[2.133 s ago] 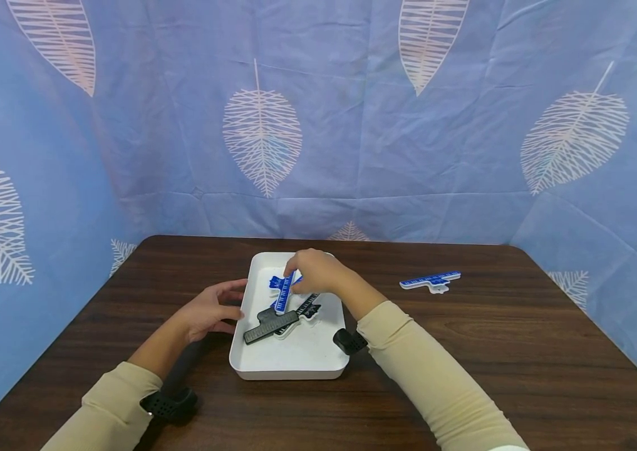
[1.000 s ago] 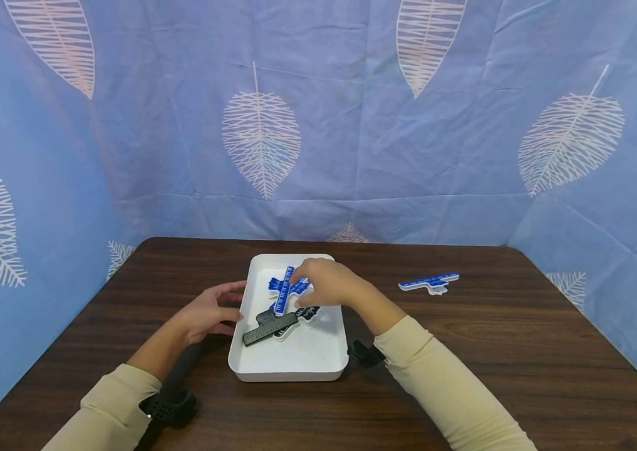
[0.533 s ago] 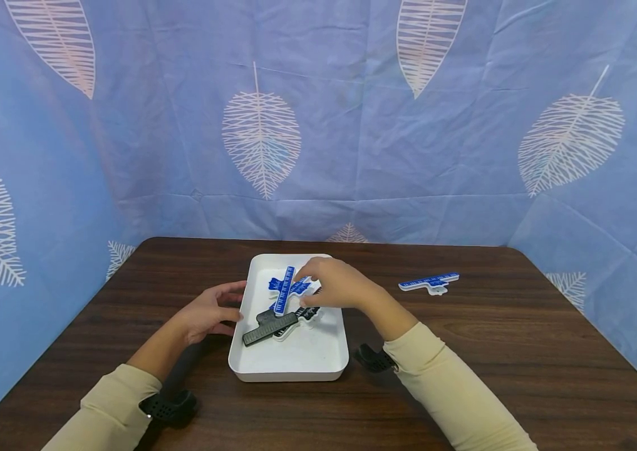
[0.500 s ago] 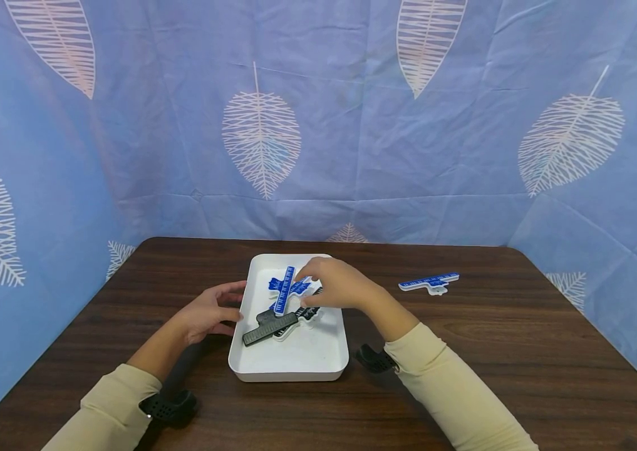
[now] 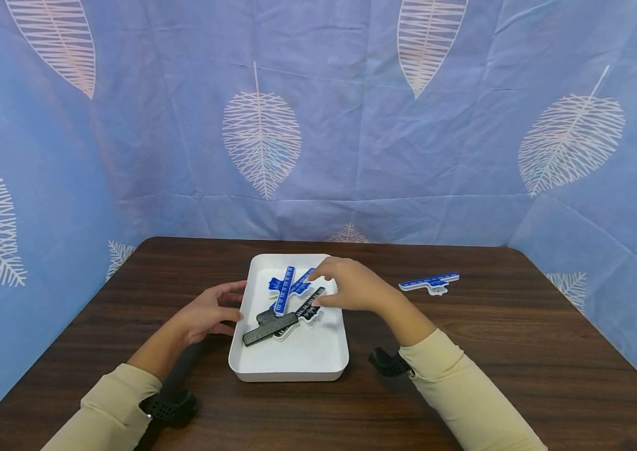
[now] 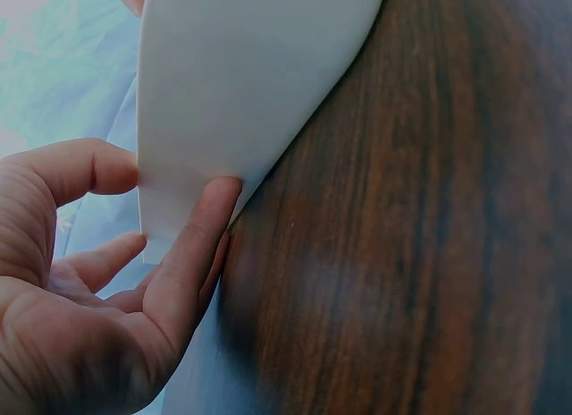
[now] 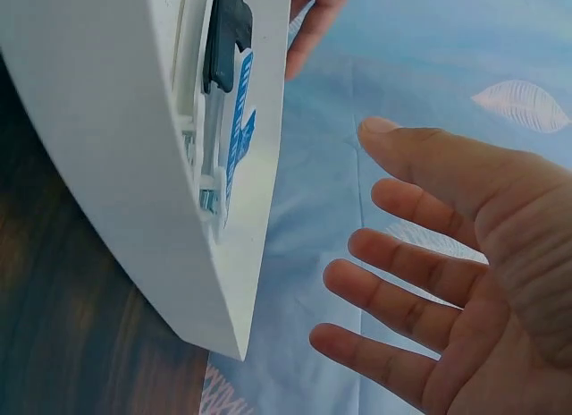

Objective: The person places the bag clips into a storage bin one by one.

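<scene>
A white tray lies on the table, holding a small pile of ruler clips. A blue clip crosses over a second blue clip, and a dark grey clip overlaps a black-and-white clip. My left hand touches the tray's left wall; the left wrist view shows its fingertips against the white side. Over the tray's right edge is my right hand, fingers spread apart and holding nothing in the right wrist view.
Another blue-and-white ruler clip lies on the dark wooden table, right of the tray. Behind the table hangs a blue cloth with white leaf prints. A black band is at the left cuff.
My right hand has moved rightward from the middle of the pile to the tray's right edge, with its fingers now apart. My left hand has stayed at the tray's left wall.
</scene>
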{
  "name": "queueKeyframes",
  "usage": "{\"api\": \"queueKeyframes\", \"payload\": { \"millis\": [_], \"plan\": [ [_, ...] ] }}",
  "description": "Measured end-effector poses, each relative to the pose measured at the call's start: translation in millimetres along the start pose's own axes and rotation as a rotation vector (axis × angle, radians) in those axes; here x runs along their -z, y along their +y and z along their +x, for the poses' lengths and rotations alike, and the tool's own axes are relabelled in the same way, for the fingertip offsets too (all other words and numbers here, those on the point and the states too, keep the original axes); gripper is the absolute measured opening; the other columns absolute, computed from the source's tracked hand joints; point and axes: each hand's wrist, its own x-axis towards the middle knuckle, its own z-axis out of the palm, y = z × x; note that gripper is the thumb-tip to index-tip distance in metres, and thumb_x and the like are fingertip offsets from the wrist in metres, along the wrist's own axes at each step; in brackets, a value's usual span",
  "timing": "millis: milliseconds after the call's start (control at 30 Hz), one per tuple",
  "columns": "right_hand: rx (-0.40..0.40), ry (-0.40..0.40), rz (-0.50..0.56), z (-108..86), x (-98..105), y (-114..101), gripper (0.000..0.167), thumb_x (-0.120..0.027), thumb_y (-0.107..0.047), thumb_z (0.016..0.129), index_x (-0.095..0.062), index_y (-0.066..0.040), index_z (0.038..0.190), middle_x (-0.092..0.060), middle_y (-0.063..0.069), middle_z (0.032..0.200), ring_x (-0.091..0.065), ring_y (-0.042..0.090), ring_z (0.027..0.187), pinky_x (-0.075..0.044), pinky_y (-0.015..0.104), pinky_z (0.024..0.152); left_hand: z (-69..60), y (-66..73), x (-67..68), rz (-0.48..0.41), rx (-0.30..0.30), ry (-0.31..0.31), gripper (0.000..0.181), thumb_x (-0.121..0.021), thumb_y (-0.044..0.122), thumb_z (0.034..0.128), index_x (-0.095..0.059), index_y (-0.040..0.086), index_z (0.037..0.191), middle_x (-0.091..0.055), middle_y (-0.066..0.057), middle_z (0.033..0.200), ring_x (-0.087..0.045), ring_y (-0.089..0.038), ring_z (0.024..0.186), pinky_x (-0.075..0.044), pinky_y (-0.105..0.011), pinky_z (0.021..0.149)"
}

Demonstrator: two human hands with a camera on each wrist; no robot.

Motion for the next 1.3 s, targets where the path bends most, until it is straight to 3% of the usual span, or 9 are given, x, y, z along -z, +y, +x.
{"api": "queueKeyframes", "payload": {
  "millis": [400, 700, 1300],
  "plan": [
    [0.010, 0.051, 0.001, -16.0, -0.3, 17.1, 0.042, -0.076, -0.023, 0.085, -0.066, -0.006, 0.122, -0.064, 0.008, 0.120, -0.061, 0.024, 0.099, -0.052, 0.040, 0.086, 1.5, -1.9, 0.2, 0.016, -0.008, -0.002, 0.080, -0.065, -0.005, 0.0819, -0.027, 0.003, 0.152, -0.033, -0.029, 0.145, -0.059, -0.037, 0.110, -0.054, -0.052, 0.084],
    [-0.003, 0.065, 0.005, -30.1, 0.6, 28.9, 0.048, -0.079, -0.023, 0.081, -0.065, -0.007, 0.124, -0.056, 0.014, 0.130, -0.053, 0.031, 0.121, -0.045, 0.048, 0.101, 0.2, 0.2, -0.4, 0.020, -0.005, -0.003, 0.080, -0.065, -0.004, 0.0813, -0.027, 0.002, 0.152, -0.033, -0.029, 0.145, -0.059, -0.037, 0.110, -0.055, -0.053, 0.083],
    [-0.024, 0.119, -0.059, -55.0, 3.8, 48.3, 0.044, -0.080, -0.023, 0.081, -0.067, -0.006, 0.120, -0.059, 0.011, 0.125, -0.055, 0.032, 0.117, -0.046, 0.051, 0.097, -1.1, 3.3, -2.2, 0.022, 0.011, -0.001, 0.080, -0.065, -0.004, 0.0820, -0.028, 0.004, 0.152, -0.033, -0.029, 0.146, -0.057, -0.040, 0.112, -0.055, -0.051, 0.084]
  ]
}}
